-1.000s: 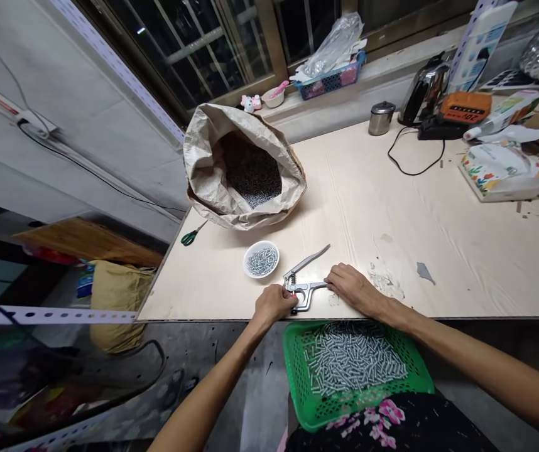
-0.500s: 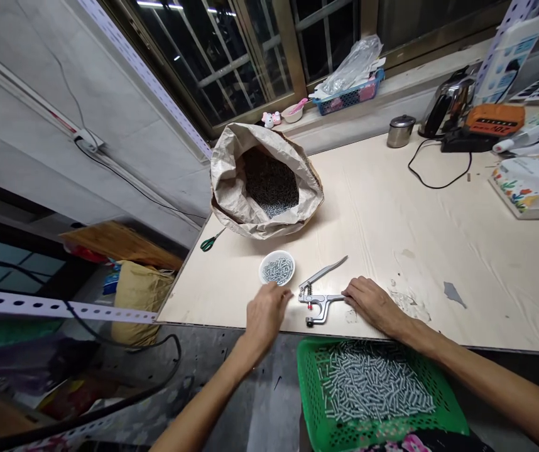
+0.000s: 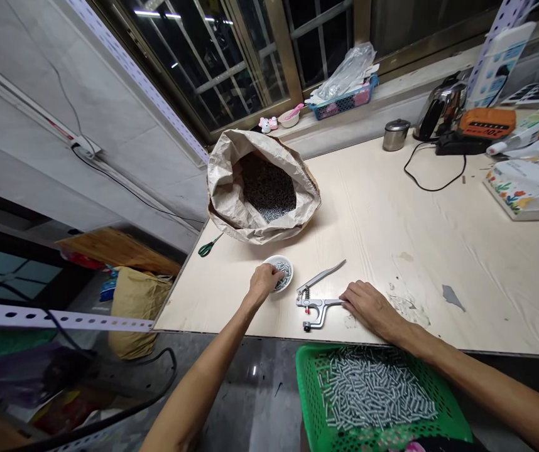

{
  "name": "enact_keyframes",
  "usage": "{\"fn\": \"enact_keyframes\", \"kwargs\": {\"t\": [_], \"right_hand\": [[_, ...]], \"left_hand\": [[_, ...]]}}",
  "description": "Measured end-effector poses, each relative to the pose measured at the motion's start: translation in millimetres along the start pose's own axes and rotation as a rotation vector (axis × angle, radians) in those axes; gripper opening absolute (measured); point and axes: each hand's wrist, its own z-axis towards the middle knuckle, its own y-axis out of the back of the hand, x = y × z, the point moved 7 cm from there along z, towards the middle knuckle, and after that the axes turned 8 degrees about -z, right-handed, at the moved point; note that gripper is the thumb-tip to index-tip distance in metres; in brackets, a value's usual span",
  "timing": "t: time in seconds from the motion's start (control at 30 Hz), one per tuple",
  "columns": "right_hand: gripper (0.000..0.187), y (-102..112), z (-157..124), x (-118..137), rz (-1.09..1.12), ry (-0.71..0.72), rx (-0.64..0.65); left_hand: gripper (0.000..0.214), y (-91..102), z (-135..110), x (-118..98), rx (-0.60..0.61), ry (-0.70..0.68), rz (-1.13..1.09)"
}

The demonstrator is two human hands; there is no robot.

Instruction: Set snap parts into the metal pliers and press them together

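Observation:
My left hand [image 3: 262,280] reaches over the left rim of a small white bowl [image 3: 291,262], its fingertips pinched together among small silvery metal pieces [image 3: 284,274]. What they pinch, if anything, is hidden. Flat on the table lie grey snap pliers [image 3: 317,303], with a spring and a red tip at the jaw and the upper lever raised. My right hand [image 3: 368,306] rests on the tabletop, its fingers closed on the end of the lower handle. At the table's front edge, below the pliers, a green plastic basket [image 3: 306,394] holds many silvery metal tubes [image 3: 373,389].
An open paper sack [image 3: 225,182] of small metal parts stands behind the bowl. Green-handled scissors [image 3: 206,249] lie at the table's left edge. Farther right are a lidded metal cup [image 3: 396,135], a kettle [image 3: 440,107], an orange battery pack [image 3: 486,123] and a tissue pack [image 3: 528,185].
My left hand has moved from beside the pliers' jaw up and left into the bowl. My right hand stays at the pliers' handle. The view has shifted slightly.

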Motion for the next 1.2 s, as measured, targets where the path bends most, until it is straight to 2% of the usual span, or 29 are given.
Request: {"fn": "enact_keyframes", "kwargs": {"t": [0.3,0.5,0.63,0.77,0.83,0.9,0.97,1.07,1.2], "right_hand": [[0.014,-0.2,0.9,1.9,-0.019,0.017,-0.014],[0.014,-1.4,0.8,0.7,-0.009,0.005,-0.011],[0.014,-2.3,0.9,0.9,-0.010,0.004,0.001],[0.013,-2.5,0.9,0.9,-0.009,-0.001,0.003],[0.013,-2.2,1.0,0.5,-0.006,-0.007,0.006],[0.013,-1.8,1.2,0.3,-0.004,-0.008,0.010],[0.014,-1.4,1.4,0.4,-0.011,-0.004,0.012],[0.014,-0.2,1.4,2.2,-0.042,0.030,-0.005],[0.019,6.1,0.4,11.0,-0.162,0.140,-0.084]], "left_hand": [[0.010,-0.6,5.2,-5.1,0.033,0.012,0.056],[0.008,6.3,0.1,-3.9,-0.004,-0.009,0.014],[0.009,18.1,-4.4,4.0,-0.100,-0.038,-0.093],[0.004,24.5,-9.1,15.3,-0.199,-0.022,-0.328],[0.006,17.5,-14.7,17.9,-0.161,0.009,-0.544],[0.017,3.7,-24.8,13.4,-0.061,0.016,-0.780],[0.025,-12.9,-38.7,3.9,0.058,-0.001,-0.923],[0.026,-35.9,-59.5,-6.1,0.160,-0.025,-0.952],[0.029,-54.7,-76.5,-5.0,0.142,-0.027,-0.910]]}}
